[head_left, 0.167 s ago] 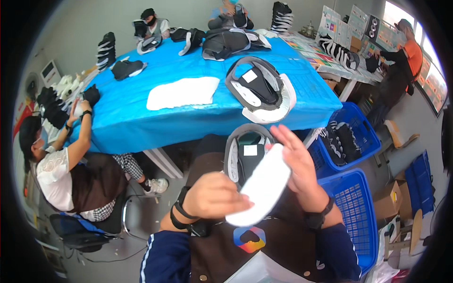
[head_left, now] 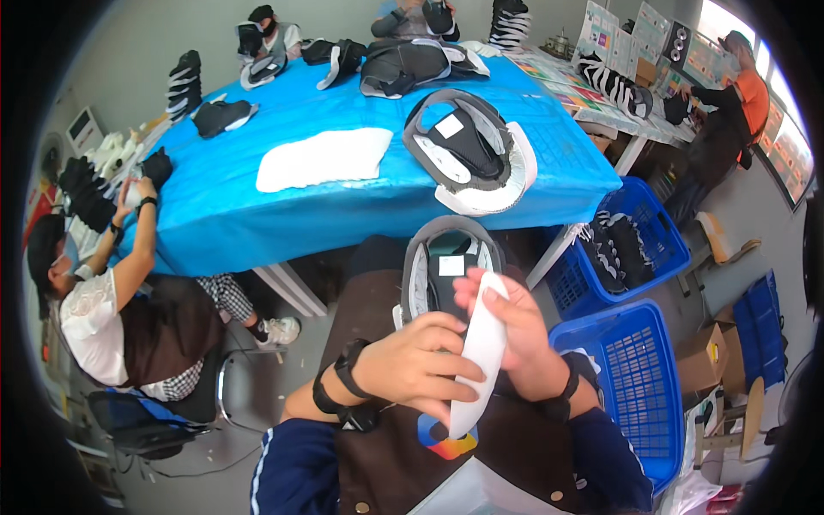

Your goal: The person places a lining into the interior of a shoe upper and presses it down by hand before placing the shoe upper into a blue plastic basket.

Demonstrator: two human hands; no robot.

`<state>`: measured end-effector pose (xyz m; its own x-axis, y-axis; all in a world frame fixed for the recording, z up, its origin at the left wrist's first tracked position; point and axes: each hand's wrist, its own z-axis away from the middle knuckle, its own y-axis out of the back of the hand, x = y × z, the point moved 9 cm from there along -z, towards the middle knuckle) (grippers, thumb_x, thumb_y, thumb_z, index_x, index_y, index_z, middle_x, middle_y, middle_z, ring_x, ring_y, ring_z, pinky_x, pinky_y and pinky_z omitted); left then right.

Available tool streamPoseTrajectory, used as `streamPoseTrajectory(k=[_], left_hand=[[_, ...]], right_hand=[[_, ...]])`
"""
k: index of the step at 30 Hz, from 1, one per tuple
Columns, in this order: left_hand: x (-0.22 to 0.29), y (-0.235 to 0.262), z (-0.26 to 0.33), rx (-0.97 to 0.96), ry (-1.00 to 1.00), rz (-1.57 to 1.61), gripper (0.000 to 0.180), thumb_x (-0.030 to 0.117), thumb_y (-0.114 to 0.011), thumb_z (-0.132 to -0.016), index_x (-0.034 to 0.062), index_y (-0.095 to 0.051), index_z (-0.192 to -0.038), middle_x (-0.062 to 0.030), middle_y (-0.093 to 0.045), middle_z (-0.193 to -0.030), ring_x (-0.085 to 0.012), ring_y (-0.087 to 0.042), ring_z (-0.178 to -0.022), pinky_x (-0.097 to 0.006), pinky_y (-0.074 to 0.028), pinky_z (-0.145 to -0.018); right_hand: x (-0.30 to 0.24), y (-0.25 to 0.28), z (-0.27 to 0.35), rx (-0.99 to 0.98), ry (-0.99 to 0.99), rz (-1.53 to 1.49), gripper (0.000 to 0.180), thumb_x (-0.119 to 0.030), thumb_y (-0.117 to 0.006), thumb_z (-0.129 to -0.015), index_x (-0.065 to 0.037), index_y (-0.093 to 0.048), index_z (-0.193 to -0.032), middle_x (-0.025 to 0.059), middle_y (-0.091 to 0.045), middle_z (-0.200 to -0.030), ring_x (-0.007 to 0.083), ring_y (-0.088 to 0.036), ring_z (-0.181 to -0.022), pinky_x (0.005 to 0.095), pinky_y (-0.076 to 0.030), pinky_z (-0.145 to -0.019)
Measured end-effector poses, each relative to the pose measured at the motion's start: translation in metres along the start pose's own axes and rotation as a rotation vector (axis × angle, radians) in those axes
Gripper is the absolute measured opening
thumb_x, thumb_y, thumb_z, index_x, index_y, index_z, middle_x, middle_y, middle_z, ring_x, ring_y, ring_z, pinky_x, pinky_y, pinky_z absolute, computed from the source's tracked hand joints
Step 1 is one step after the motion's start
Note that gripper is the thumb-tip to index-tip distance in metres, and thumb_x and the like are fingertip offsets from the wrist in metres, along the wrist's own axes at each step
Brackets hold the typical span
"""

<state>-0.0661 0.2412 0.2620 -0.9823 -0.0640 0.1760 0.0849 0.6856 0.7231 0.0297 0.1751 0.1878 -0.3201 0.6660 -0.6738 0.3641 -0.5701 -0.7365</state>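
Gripping a white insole (head_left: 481,356) in both hands, left hand (head_left: 416,365), right hand (head_left: 515,335), blue table (head_left: 257,223) edge just ahead

Ahead of your hands (head_left: 463,360) the desk (head_left: 215,223) edge is open between the white sheet (head_left: 326,159) and the shoe stack (head_left: 472,154). A blue basket (head_left: 627,378) crowds your right; a seated person (head_left: 112,318) blocks your left.

Bright, even daylight; strongest glow from window (head_left: 717,21) at upper right, slightly blown out. Soft shadow beneath blue table (head_left: 257,215). Heavy fisheye bending away from table, black vignette at corners. Hands mildly blurred
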Motion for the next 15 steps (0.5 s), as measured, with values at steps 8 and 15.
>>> streamPoseTrajectory(k=[8, 15], left_hand=[[-0.066, -0.007, 0.041, 0.544, 0.285, 0.419, 0.038, 0.031, -0.078, -0.054, 0.0083, -0.049, -0.062, -0.0021, -0.055, -0.072, -0.0252, -0.046, -0.079, -0.037, -0.039, -0.072], [-0.066, -0.006, 0.046, 0.685, 0.418, 0.208, 0.044, 0.026, -0.079, -0.056, 0.0085, -0.045, -0.079, -0.0071, -0.049, -0.086, -0.0194, -0.047, -0.074, -0.033, -0.042, -0.065]], right_hand=[[-0.003, 0.003, 0.022, 0.001, 0.386, 0.209, 0.054, -0.019, -0.057, -0.081, -0.004, -0.026, -0.122, 0.022, -0.035, -0.125, 0.0286, -0.04, -0.112, 0.041, -0.033, -0.093], [0.001, -0.011, 0.025, -0.191, 0.434, 0.578, 0.091, -0.025, -0.077, -0.061, -0.001, -0.016, -0.125, 0.0243, -0.023, -0.132, 0.0284, -0.027, -0.123, 0.0368, -0.025, -0.097]])
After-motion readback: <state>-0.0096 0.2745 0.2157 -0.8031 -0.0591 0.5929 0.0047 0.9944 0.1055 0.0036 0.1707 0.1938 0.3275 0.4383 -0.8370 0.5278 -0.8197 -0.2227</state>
